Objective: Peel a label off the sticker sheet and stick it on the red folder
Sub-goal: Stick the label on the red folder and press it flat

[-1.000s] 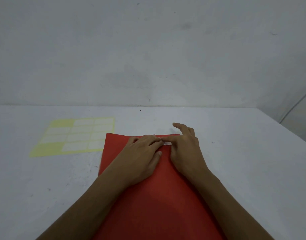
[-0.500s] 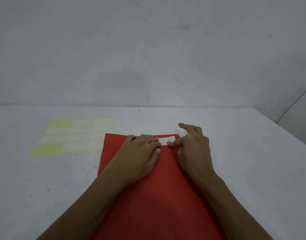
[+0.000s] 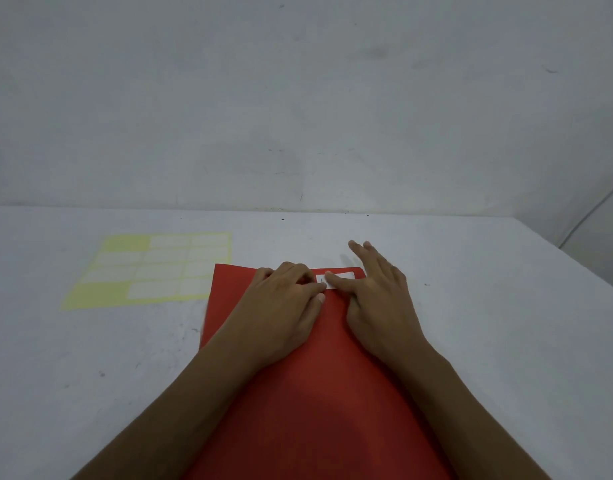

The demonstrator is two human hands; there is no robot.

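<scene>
You're at the sticking step: both hands, the left hand and right hand, lie flat, gripping nothing, fingertips pressing the white label onto the red folder. Next, rub it smooth toward its right end.

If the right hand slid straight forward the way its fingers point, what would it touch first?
Probably nothing but bare table: the right hand points past the red folder's far edge, and that stretch looks free up to the wall, though depth is unclear.

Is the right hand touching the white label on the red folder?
Touching. The head view shows the right hand with a fingertip pressed flat across the white label near the red folder's far edge; no gap shows between them.
</scene>
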